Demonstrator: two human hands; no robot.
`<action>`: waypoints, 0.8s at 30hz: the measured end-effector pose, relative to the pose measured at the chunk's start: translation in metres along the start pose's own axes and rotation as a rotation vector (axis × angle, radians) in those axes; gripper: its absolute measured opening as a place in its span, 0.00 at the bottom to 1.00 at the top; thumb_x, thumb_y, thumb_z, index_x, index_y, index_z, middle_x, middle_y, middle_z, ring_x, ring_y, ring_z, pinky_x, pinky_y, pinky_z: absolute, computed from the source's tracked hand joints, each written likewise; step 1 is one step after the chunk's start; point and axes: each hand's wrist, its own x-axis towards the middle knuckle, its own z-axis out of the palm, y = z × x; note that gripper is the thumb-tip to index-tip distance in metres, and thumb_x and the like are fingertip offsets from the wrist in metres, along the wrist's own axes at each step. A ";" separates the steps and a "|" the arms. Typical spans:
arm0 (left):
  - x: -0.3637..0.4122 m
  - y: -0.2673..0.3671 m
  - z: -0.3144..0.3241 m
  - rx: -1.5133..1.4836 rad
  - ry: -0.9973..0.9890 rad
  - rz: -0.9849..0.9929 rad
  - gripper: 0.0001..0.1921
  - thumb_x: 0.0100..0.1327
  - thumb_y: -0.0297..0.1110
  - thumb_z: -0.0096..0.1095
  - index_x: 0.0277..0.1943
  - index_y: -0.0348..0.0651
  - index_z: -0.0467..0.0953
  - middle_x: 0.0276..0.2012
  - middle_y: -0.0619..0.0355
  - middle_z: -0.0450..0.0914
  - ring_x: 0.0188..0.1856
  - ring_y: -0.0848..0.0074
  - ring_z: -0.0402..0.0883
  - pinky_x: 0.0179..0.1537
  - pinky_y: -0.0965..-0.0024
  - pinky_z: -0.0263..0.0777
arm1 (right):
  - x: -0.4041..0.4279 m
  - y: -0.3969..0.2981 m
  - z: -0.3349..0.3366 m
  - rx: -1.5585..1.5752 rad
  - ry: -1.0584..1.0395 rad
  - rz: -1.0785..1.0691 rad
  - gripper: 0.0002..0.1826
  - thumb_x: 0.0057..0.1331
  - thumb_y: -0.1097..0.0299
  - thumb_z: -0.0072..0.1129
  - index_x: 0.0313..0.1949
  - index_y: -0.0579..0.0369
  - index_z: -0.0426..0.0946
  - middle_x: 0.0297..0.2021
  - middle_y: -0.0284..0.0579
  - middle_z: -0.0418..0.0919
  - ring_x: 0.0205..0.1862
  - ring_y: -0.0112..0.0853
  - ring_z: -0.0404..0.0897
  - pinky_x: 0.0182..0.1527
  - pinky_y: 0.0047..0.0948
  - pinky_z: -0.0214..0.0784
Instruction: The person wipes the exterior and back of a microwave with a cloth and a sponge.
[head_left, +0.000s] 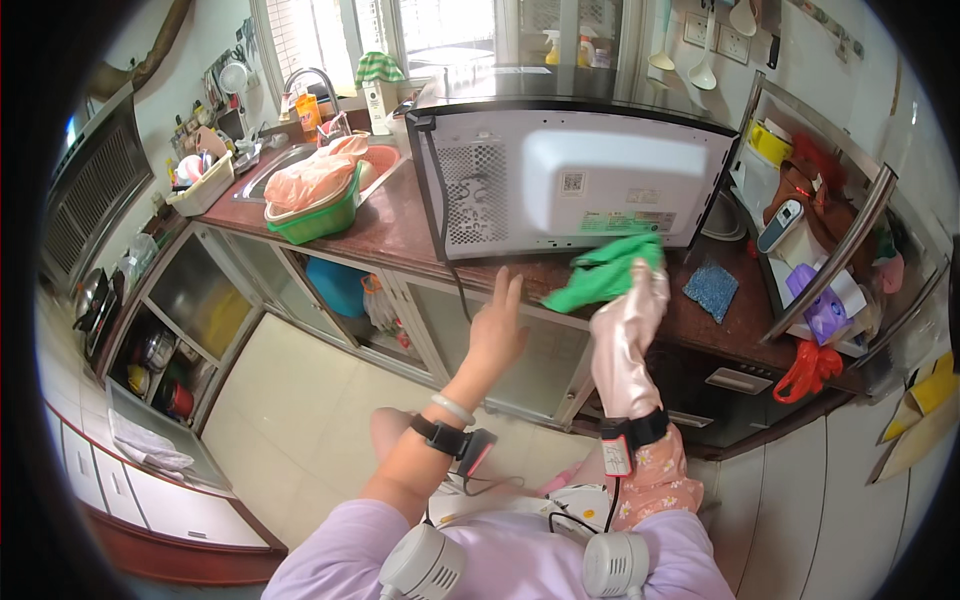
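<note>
My right hand (634, 300), in a pale pink rubber glove, grips a green cloth (611, 271) near the lower edge of a microwave oven (525, 180). The oven's white back panel, with vent holes and labels, faces me. My bare left hand (499, 322) holds nothing, fingers extended and apart, in front of the counter edge. A black power cord (444, 202) hangs from the oven's upper left corner, down past the counter edge. A blue scouring sponge (711, 291) lies on the dark red countertop (375, 240), right of the cloth.
Left of the oven, a green basket (319, 225) with a peach-coloured cloth stands beside the sink (277, 169) and faucet. At right, a metal rack (840, 247) holds a purple tissue pack (817, 300), with a red plastic bag (808, 371) hanging below. Glass-doored cabinets (495, 337) run under the counter.
</note>
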 end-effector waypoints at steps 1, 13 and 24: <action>0.000 0.000 0.000 -0.008 0.012 0.005 0.51 0.47 0.27 0.79 0.74 0.36 0.56 0.75 0.35 0.56 0.41 0.44 0.84 0.41 0.54 0.81 | 0.007 -0.009 0.000 0.069 0.043 -0.104 0.16 0.74 0.76 0.50 0.59 0.52 0.77 0.48 0.41 0.81 0.47 0.29 0.79 0.49 0.33 0.75; -0.001 -0.002 0.005 -0.015 0.032 0.010 0.51 0.48 0.28 0.80 0.74 0.38 0.56 0.75 0.35 0.57 0.42 0.45 0.84 0.42 0.55 0.80 | 0.154 -0.100 0.041 -0.721 -0.565 -1.031 0.20 0.69 0.85 0.48 0.52 0.53 0.85 0.64 0.46 0.78 0.65 0.33 0.76 0.68 0.27 0.63; 0.000 0.004 0.007 0.071 -0.070 -0.026 0.57 0.45 0.34 0.84 0.75 0.31 0.53 0.75 0.29 0.53 0.43 0.48 0.84 0.42 0.58 0.80 | 0.135 -0.047 0.001 -0.430 -0.109 -0.415 0.26 0.77 0.77 0.48 0.73 0.44 0.71 0.52 0.37 0.82 0.40 0.21 0.78 0.43 0.21 0.73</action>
